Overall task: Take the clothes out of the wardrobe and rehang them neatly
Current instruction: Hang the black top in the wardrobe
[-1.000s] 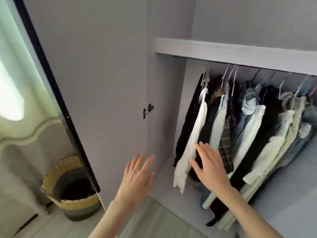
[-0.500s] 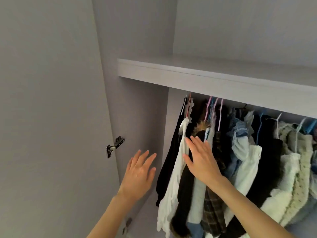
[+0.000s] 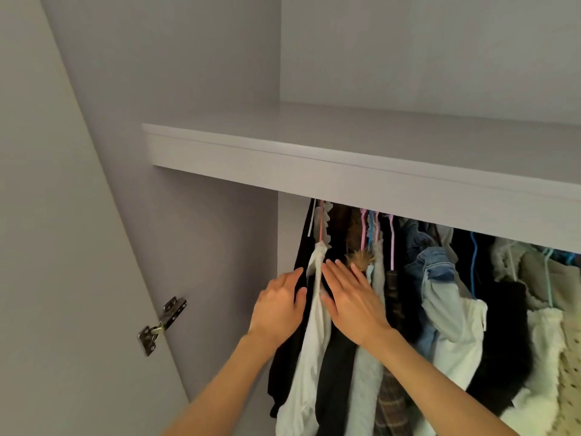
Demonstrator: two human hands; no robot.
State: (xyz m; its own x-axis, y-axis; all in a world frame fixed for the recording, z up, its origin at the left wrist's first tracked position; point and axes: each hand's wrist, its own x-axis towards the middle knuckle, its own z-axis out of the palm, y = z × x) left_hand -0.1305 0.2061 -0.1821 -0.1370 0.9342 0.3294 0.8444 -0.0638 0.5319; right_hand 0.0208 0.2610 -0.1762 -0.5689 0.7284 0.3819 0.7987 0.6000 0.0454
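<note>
Wardrobe open; door (image 3: 47,247) swung out to the left, metal hinge (image 3: 162,325) showing on its inner face. A pale shelf (image 3: 345,171) runs across above the hanging space.

Clothes hang packed together beneath the shelf, on pink hangers (image 3: 391,243) and blue hangers (image 3: 474,265). From the left: black garment (image 3: 303,247), white garment (image 3: 309,357), more dark pieces, a denim item (image 3: 430,265), a cream fleecy piece (image 3: 544,341) at far right.

Left hand (image 3: 278,306): fingers straight and close together, laid against the black garment at the row's left end, gripping nothing.

Right hand (image 3: 352,297): fingers extended, slightly spread, flat on the dark clothing just right of the white garment. No grasp.

The white garment hangs between the two hands, still on its hanger.
</note>
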